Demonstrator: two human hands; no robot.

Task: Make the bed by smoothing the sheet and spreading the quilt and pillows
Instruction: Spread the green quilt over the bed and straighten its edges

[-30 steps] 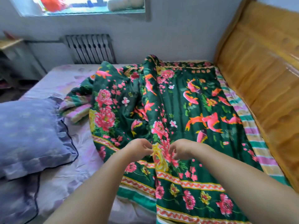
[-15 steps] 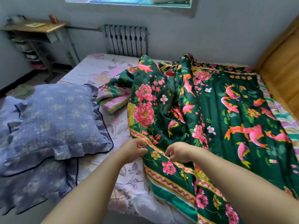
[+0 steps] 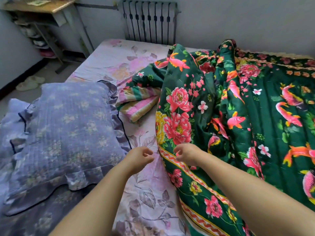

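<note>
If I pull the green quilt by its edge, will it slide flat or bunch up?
Probably bunch: the quilt lies in soft, deep folds, so it looks floppy. Its puffy thickness suggests some weight and drag on the sheet. The folded-under corner may stay tucked until lifted.

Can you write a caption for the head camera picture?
Two hands reach for the green flowered quilt beside a purple pillow.

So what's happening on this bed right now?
A person is making the bed. Both hands reach toward the near edge of the green quilt with pink flowers and fish, which lies bunched over the right side. The left hand hovers over the pale floral sheet, fingers loosely curled and holding nothing. The right hand is at the quilt's patterned border; whether it grips the cloth cannot be told. Two blue frilled pillows are stacked on the left.
</note>
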